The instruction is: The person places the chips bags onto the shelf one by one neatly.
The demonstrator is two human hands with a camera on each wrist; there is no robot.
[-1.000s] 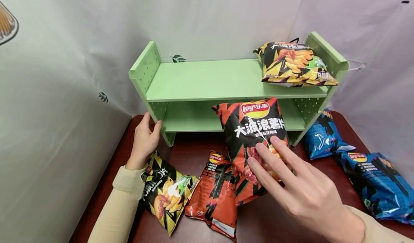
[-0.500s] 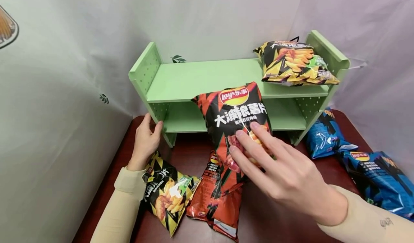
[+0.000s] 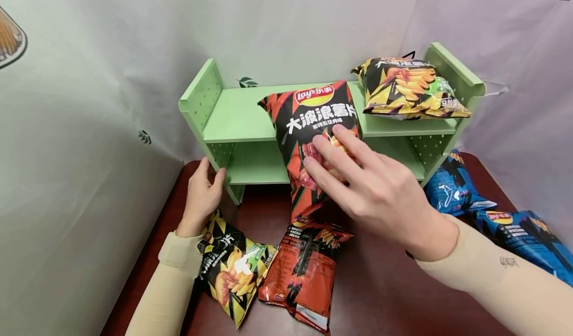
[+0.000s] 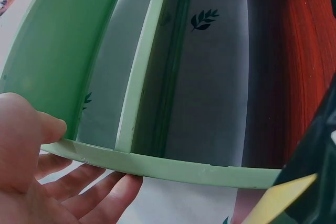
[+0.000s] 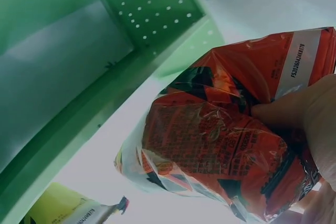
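My right hand [image 3: 376,187] grips a red and black bag of chips [image 3: 309,122] in front of the upper tier of the green shelf [image 3: 282,138]. Its fingers lie over the bag's front; in the right wrist view the thumb presses the back of the chip bag [image 5: 210,135]. My left hand [image 3: 202,192] holds the shelf's left side panel low down. Seen from the left wrist, that left hand [image 4: 68,177] has its thumb inside and fingers outside the panel's edge [image 4: 157,163].
A yellow and black chip bag [image 3: 414,90] lies on the upper tier at right. Another yellow bag [image 3: 235,271] and a red one [image 3: 300,276] lie on the dark red table [image 3: 371,296]. Blue bags [image 3: 456,187] lie right of the shelf, partly behind my right arm.
My right hand has carried the red chip bag up and to the left, from before the lower tier to the upper one. My left hand has stayed at the shelf's side.
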